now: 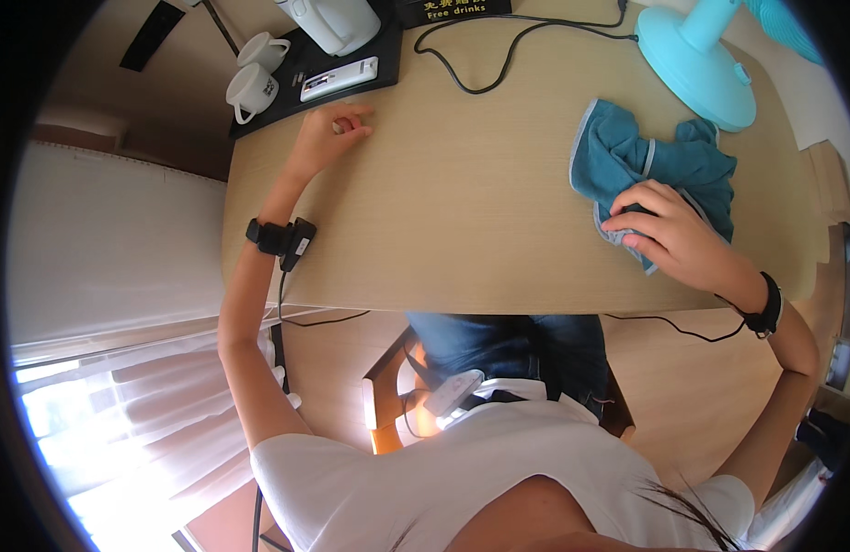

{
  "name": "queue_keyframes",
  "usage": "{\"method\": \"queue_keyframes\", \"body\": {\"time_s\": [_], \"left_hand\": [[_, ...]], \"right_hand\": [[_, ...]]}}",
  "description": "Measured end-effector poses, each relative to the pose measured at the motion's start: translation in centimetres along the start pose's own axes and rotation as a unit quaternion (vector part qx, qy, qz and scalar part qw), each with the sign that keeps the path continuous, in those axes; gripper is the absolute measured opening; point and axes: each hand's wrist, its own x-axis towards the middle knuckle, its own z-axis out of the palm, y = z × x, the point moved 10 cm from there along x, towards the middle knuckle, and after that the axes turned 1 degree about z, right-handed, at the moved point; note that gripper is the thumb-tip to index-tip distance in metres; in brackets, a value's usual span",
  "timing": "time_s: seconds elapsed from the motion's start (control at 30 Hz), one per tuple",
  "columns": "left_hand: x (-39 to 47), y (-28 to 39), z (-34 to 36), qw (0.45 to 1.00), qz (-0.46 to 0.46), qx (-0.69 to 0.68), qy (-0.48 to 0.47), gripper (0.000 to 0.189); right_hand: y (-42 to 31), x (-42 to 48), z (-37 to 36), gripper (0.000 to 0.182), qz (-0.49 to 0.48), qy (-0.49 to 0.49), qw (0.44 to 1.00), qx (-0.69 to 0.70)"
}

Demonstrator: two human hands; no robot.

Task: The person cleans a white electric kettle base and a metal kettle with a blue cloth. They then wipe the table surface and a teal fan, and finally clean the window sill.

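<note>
My right hand (670, 231) lies over a bunched teal cloth (608, 148) with pale edging, its fingers curled into the near folds. Part of the cloth under the palm is hidden. On the left of the wooden desk (425, 186), my left hand (332, 134) rests with loosely bent fingers and holds nothing. Just beyond it, a white remote control (339, 79) lies on a black tray (387, 69), with what looks like an uncovered battery compartment. Small pieces lie beside the remote; I cannot tell what they are.
Two white mugs (252, 90) and a white electric kettle (339, 27) stand on the tray. A black box (452, 10) bears writing. A black cord (511, 52) runs to a turquoise fan's base (701, 76). Wrist-worn devices (287, 241) trail cables below the desk edge.
</note>
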Motion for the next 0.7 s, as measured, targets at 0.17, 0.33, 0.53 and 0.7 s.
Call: {"method": "queue_keyframes", "body": {"time_s": [0.17,0.33,0.53,0.7], "left_hand": [[0.9,-0.6,0.4,0.998,0.026,0.041,-0.032,0.018],[-0.2,-1.0,-0.9,0.998,0.058,0.037,0.003,0.009],[-7.1,-14.1,-12.5,0.971,-0.079,-0.130,0.182,0.030],[-20.1,-23.6,-24.6,0.927,-0.178,0.231,0.236,0.037]], "right_hand": [[-0.3,-0.1,0.2,0.014,-0.007,0.011,1.000,-0.011],[-0.1,-0.2,0.7,0.014,0.000,0.009,1.000,-0.018],[-0.3,-1.3,0.1,0.014,-0.007,0.017,0.999,-0.028],[-0.4,-0.4,0.4,0.018,-0.021,0.001,1.000,-0.017]]}}
